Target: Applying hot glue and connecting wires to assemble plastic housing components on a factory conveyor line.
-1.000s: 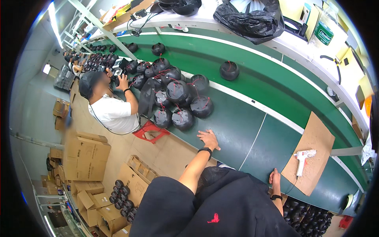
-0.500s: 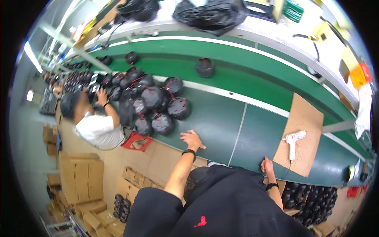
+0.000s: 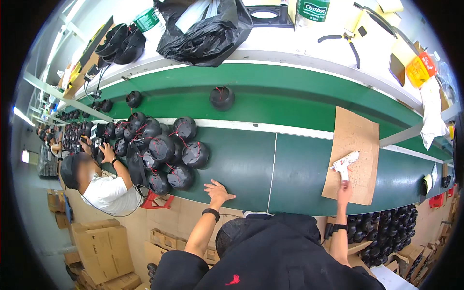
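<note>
My left hand [image 3: 218, 194] is open, fingers spread, over the dark green worktop [image 3: 241, 166]. Close by, on its left, is a cluster of round black housings [image 3: 162, 148] with red wires, partly piled up. Farther right, my right hand [image 3: 344, 191] is closed around the lower end of the handle of a white hot glue gun [image 3: 342, 167]. The gun still rests on a brown cardboard sheet [image 3: 355, 130], with its nozzle towards the upper right. Part of the grip is hidden by my fingers.
A green conveyor [image 3: 275, 108] runs behind the worktop, carrying a single black housing [image 3: 222, 98]. Above it, a white shelf [image 3: 285, 46] holds a black plastic bag [image 3: 205, 41] and pliers [image 3: 345, 41]. A co-worker [image 3: 108, 188] sits at the left; cartons [image 3: 104, 249] stand on the floor.
My right hand has moved from the worktop edge up to the glue gun and closed on its handle. My left hand stays spread over the worktop. The whole view has shifted.
</note>
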A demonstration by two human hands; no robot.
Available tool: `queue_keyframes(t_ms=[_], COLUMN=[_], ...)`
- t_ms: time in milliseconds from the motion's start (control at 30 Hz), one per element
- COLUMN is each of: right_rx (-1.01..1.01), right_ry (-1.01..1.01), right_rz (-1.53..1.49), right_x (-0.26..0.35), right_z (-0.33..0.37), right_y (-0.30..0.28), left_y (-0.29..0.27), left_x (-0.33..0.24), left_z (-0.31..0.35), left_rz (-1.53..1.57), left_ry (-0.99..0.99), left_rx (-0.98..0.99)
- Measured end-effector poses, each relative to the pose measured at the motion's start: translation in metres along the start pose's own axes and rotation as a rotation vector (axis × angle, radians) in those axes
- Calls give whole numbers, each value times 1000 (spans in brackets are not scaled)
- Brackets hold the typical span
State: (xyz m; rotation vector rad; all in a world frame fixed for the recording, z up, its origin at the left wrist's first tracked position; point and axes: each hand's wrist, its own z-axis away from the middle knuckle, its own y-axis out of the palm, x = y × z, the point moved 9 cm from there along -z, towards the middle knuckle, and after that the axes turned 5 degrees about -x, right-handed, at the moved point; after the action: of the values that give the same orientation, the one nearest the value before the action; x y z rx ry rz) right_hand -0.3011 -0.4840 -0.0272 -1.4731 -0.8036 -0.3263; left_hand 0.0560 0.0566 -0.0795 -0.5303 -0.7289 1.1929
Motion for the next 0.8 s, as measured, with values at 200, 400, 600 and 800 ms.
queue_keyframes(t_ms=[200,400,600,800], right_rx=[372,286,330,347], right_ry=[101,174,76,74], right_rz=[375,502,527,601], right_x=[-34,-21,-5,2], right_z=[-50,-55,-53,-56], right_y=[18,22,24,45], left_y=[-85,-263,-338,-325], left_x=[-54,-100,-105,-81], left_z=[-24,-77,-157,-188], left_rz=[451,880,853,880], left_ry=[314,377,108,36], left_rx=[22,-616,-754,-654])
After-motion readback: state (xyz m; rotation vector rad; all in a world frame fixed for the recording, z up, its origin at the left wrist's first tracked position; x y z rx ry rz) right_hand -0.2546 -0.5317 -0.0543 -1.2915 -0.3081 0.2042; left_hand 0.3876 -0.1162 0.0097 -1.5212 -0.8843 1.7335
